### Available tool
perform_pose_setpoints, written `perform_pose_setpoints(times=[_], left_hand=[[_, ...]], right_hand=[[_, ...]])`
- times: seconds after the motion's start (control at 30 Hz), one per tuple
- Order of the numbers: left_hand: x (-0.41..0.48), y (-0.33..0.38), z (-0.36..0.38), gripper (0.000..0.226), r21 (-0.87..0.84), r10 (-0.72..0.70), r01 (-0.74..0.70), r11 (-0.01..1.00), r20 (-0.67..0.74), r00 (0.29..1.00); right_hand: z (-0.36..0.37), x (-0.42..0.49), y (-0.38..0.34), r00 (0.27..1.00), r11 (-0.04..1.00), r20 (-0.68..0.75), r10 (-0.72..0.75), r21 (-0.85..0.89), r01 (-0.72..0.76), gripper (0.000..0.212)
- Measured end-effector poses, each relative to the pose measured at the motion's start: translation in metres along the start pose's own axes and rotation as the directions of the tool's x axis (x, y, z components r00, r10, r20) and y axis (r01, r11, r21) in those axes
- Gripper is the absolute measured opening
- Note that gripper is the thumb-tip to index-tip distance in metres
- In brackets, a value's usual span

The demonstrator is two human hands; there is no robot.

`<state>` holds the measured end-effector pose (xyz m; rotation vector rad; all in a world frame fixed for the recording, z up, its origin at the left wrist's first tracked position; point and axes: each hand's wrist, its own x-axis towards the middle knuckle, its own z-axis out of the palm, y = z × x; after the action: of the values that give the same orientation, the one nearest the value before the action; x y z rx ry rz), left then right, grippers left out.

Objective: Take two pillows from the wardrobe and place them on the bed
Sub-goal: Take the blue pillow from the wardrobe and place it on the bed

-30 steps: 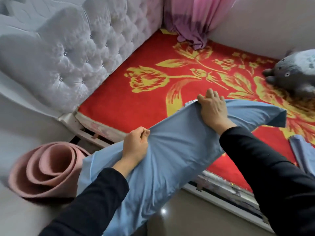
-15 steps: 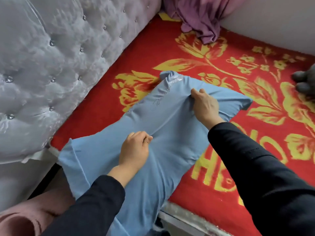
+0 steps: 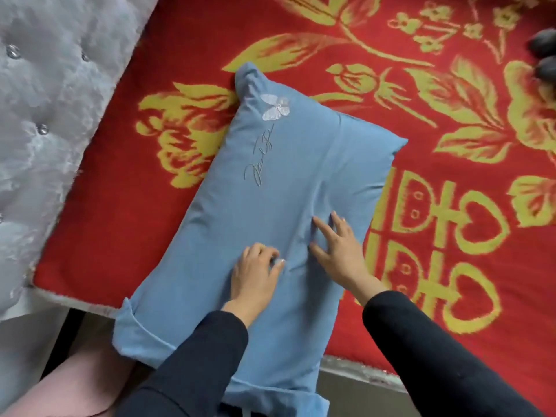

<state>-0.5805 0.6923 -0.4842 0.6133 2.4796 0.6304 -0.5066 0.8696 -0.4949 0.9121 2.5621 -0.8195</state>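
Observation:
A light blue pillow [image 3: 264, 188] with an embroidered white butterfly and script lies diagonally on the bed's red and yellow floral blanket [image 3: 451, 176]. Its near end hangs over the bed's edge. My left hand [image 3: 255, 278] rests on the pillow's lower middle with fingers loosely curled and holds nothing. My right hand [image 3: 340, 251] lies flat on the pillow just to the right, fingers spread. Both arms wear black sleeves. No second pillow or wardrobe shows.
A grey tufted headboard [image 3: 51, 115] with crystal buttons rises along the left. A pink rolled mat [image 3: 81, 383] sits on the floor at the lower left. Part of a grey plush toy [image 3: 544, 58] shows at the upper right edge.
The pillow went from held above the bed's edge to lying flat on the blanket. Both hands let go of the bunched fabric and now rest on top.

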Motion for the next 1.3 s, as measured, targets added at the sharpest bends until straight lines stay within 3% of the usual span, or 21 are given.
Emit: perform_pose_setpoints(times=[0.13, 0.23, 0.33, 0.5, 0.67, 0.9, 1.13, 1.3], left_hand=[[0.019, -0.024, -0.018, 0.061, 0.102, -0.093, 0.105, 0.989, -0.121, 0.988], [0.029, -0.051, -0.034, 0.084, -0.001, -0.257, 0.259, 0.966, -0.117, 0.959], [0.034, -0.08, -0.05, 0.104, -0.119, -0.392, 0.386, 0.915, -0.035, 0.919], [0.05, -0.113, -0.069, 0.12, -0.14, -0.409, 0.432, 0.891, 0.169, 0.897], [0.066, -0.119, -0.072, 0.131, -0.131, -0.411, 0.462, 0.877, 0.296, 0.862], [0.07, -0.102, -0.085, 0.128, -0.146, -0.388, 0.427, 0.892, 0.234, 0.891], [0.073, -0.06, -0.138, 0.118, -0.318, -0.25, 0.257, 0.913, 0.061, 0.966], [0.084, -0.032, -0.195, 0.104, -0.394, -0.154, 0.137, 0.909, -0.011, 0.988]], right_hand=[[0.014, -0.021, -0.007, 0.982, 0.975, -0.033, 0.188, 0.125, -0.183, 0.078], [0.032, -0.044, -0.011, 0.932, 0.892, 0.015, 0.363, 0.282, -0.352, 0.096], [0.05, -0.065, -0.014, 0.874, 0.789, 0.076, 0.479, 0.399, -0.467, 0.107], [0.068, -0.084, -0.024, 0.737, 0.48, 0.202, 0.645, 0.643, -0.597, 0.128], [0.072, -0.083, -0.027, 0.698, 0.389, 0.2, 0.688, 0.71, -0.587, 0.132], [0.067, -0.072, -0.046, 0.671, 0.372, 0.063, 0.738, 0.792, -0.484, 0.114], [0.009, -0.061, -0.095, 0.61, 0.507, -0.172, 0.774, 0.746, -0.432, 0.089], [-0.048, -0.042, -0.128, 0.661, 0.562, -0.279, 0.696, 0.785, -0.261, 0.071]])
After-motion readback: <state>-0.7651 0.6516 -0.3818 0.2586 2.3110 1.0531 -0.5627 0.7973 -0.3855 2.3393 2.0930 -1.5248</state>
